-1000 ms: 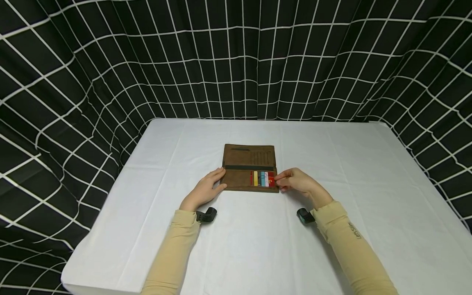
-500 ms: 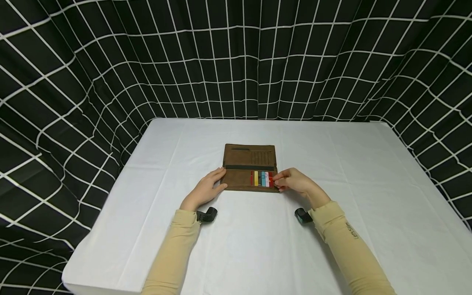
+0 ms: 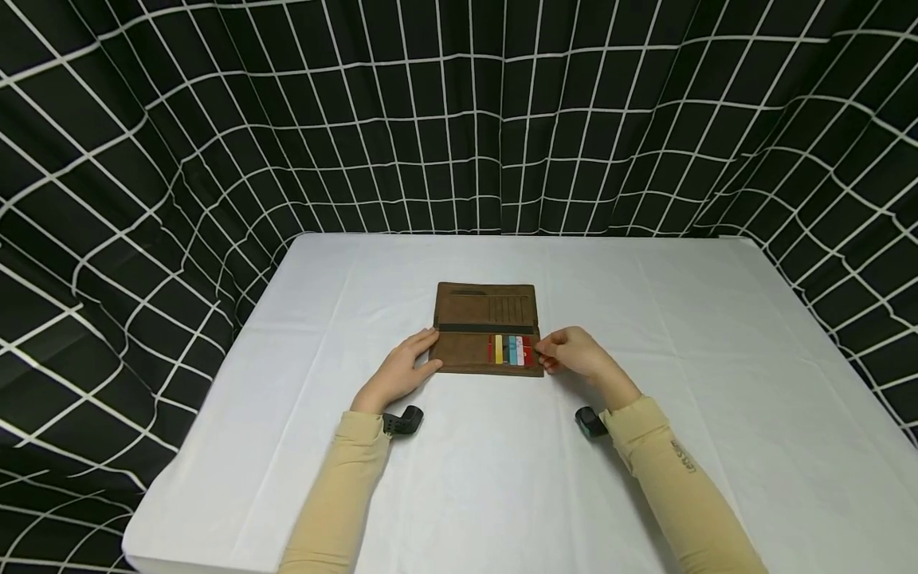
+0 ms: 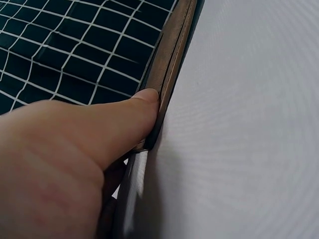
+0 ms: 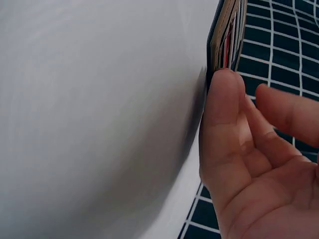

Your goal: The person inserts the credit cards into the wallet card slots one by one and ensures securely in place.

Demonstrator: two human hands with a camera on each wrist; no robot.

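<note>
An unfolded brown wallet [image 3: 460, 348] lies on the white-covered table. Several coloured cards [image 3: 511, 350] peek from slots on the right of its near half. My left hand [image 3: 396, 371] rests at the wallet's left edge with fingers straight. In the left wrist view, its thumb [image 4: 132, 112] lies against the stitched edge of the leather [image 4: 172, 50]. At the opposite short edge is my right hand [image 3: 579, 355]. The right wrist view has a fingertip [image 5: 226, 82] right at the wallet's end [image 5: 222, 47], where card edges show in layers, while the uppermost digit stands apart from it.
White cloth covers the table [image 3: 473, 478]. Black curtains with a white grid [image 3: 459, 143] hang behind it and along both sides. A small dark wrist camera sits on each wrist, the left one [image 3: 403, 420] and the right one [image 3: 590, 422].
My right fingertips were over the red card at the right end half a second ago and have drawn back slightly right to the wallet's edge. The left hand and wallet stay in place.
</note>
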